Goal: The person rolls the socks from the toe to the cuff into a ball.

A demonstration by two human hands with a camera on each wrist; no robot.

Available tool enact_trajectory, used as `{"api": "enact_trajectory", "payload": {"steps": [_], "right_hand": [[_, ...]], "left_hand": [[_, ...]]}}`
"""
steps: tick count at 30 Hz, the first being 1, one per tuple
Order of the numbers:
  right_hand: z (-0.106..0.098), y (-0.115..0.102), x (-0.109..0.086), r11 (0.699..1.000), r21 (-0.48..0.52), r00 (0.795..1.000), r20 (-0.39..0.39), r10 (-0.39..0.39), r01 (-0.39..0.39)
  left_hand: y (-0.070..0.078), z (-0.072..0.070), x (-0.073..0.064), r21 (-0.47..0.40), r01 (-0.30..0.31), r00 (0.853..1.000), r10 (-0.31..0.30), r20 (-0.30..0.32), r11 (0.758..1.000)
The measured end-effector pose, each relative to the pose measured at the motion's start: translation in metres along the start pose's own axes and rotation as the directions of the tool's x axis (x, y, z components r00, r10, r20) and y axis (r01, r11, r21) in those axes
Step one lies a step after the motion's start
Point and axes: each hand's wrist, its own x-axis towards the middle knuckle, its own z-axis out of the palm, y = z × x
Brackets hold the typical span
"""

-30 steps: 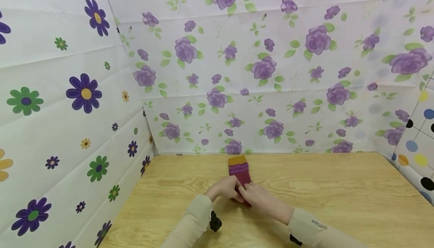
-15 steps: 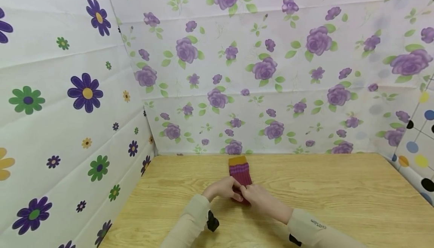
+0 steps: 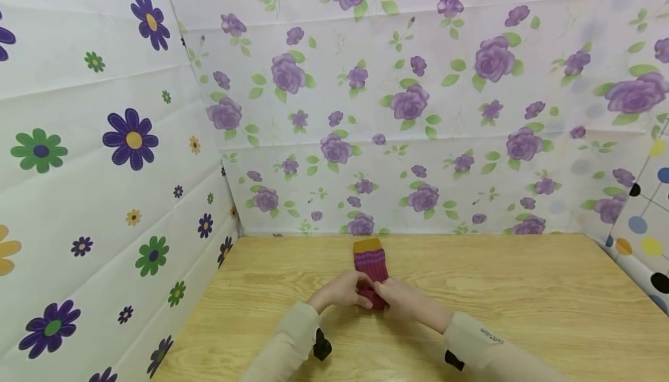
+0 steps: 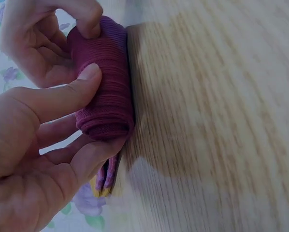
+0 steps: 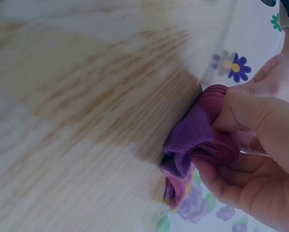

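Observation:
A pair of maroon ribbed socks [image 3: 371,265] lies lengthwise on the table, with purple stripes and a mustard band at the far end. Its near part is wound into a thick roll [image 4: 113,87]. My left hand [image 3: 341,290] grips one end of this roll, thumb on its near face and fingers beneath and behind. At the other end, my right hand [image 3: 410,302] pinches the roll between thumb and fingers, beside a purple patch [image 5: 190,128] of knit. In the left wrist view, the unrolled folded layers [image 4: 106,176] show past the roll.
The wooden table [image 3: 496,289] reaches back to a cloth wall [image 3: 444,161] printed with purple roses. Another flowered cloth [image 3: 99,196] hangs along the left side, and a dotted one [image 3: 640,225] at the right.
My left hand has shifted slightly left, and more of the maroon roll shows between the hands. The far striped end of the socks stays in place.

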Motion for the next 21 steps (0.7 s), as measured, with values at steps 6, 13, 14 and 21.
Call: {"api": "enact_trajectory", "payload": {"steps": [6, 13, 14, 21], "right_hand": [[-0.008, 0.0, -0.003, 0.997, 0.08, 0.999, 0.041, 0.0, -0.003], [-0.008, 0.007, -0.002, 0.988, 0.15, 0.995, 0.098, 0.022, -0.037], [-0.007, 0.008, -0.002, 0.986, 0.162, 0.994, 0.106, 0.021, -0.038], [-0.005, 0.012, 0.001, 0.966, 0.25, 0.988, 0.152, 0.03, -0.068]], "left_hand": [[0.004, 0.0, -0.004, 0.111, -0.014, 1.0, 0.015, -0.011, 0.994], [0.014, 0.0, -0.007, 0.231, -0.055, 0.997, 0.042, 0.059, 0.971], [0.017, 0.0, -0.008, 0.227, -0.059, 0.997, 0.044, 0.07, 0.972], [0.029, 0.0, -0.009, 0.307, -0.084, 0.996, 0.072, 0.053, 0.948]]}}
